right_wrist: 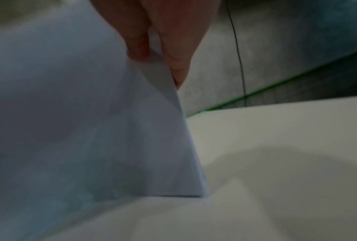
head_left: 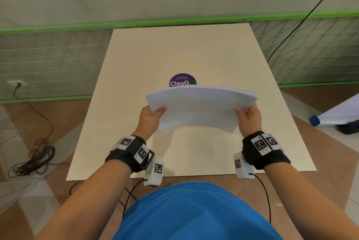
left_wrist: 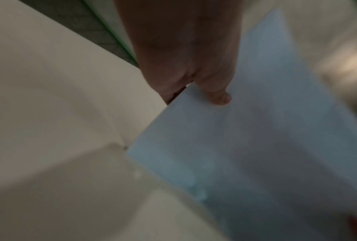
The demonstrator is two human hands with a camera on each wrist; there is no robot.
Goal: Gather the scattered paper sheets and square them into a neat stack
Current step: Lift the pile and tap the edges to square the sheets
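Note:
A stack of white paper sheets is held up over the cream table, bowed upward in the middle. My left hand grips its left edge with the thumb on top. My right hand grips its right edge the same way. In the left wrist view the thumb of my left hand presses on the paper stack. In the right wrist view my right hand pinches the edge of the paper stack, whose lower corner comes close to the table.
A round purple ClayGo sticker on the table is partly hidden behind the stack. A coil of black cable lies on the floor at left. A white roll with a blue cap lies at right. A green-trimmed mesh fence stands behind.

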